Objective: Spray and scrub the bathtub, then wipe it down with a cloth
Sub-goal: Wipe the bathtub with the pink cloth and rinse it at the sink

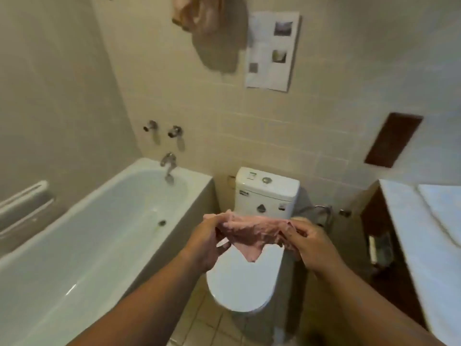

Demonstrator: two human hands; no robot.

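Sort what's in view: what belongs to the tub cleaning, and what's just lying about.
Job: pink cloth, gripped by left hand and right hand; bathtub.
Lying about: toilet; wall taps; paper sheet on the wall; hanging fabric; counter.

Low centre: white toilet (239, 283), lid down, cistern (267, 196) against the tiled wall, round flush button (267, 180) on top. Higher up on the tiles: paper sheet (272, 49) with small pictures. Just left of it, at the top edge: hanging beige fabric (209, 28). Right edge: pale vanity counter (404, 221), dark wall recess (393, 139) above. Left edge: white grab rail (22, 196). Left of centre: two chrome tap handles (175, 131).
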